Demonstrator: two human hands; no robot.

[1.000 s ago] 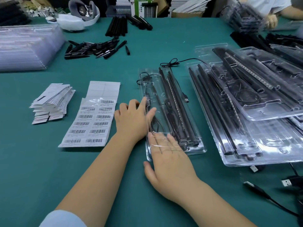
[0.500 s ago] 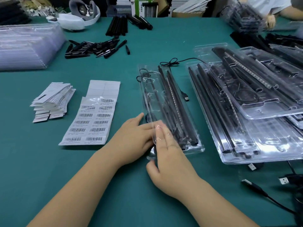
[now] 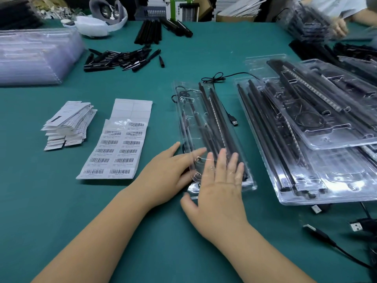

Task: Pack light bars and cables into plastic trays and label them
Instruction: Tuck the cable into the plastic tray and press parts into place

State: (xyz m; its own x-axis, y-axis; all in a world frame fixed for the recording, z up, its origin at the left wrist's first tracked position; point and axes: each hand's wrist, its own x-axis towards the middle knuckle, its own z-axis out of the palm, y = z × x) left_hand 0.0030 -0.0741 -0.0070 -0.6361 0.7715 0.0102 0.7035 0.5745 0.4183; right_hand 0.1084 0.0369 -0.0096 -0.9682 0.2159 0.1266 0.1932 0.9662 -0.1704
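Clear plastic tray [image 3: 206, 127] of black light bars [image 3: 216, 123] lying on the green bench [image 3: 61, 211] beside the barcode label sheet [image 3: 118, 148], near end pressed under right hand [image 3: 220, 190], fingers flat, left hand [image 3: 169, 170] relaxed against its edge, neither grip grasping anything.

A white headset [image 3: 108, 15] rests at the far edge of the green table [image 3: 61, 201], near cardboard boxes [image 3: 234, 16].
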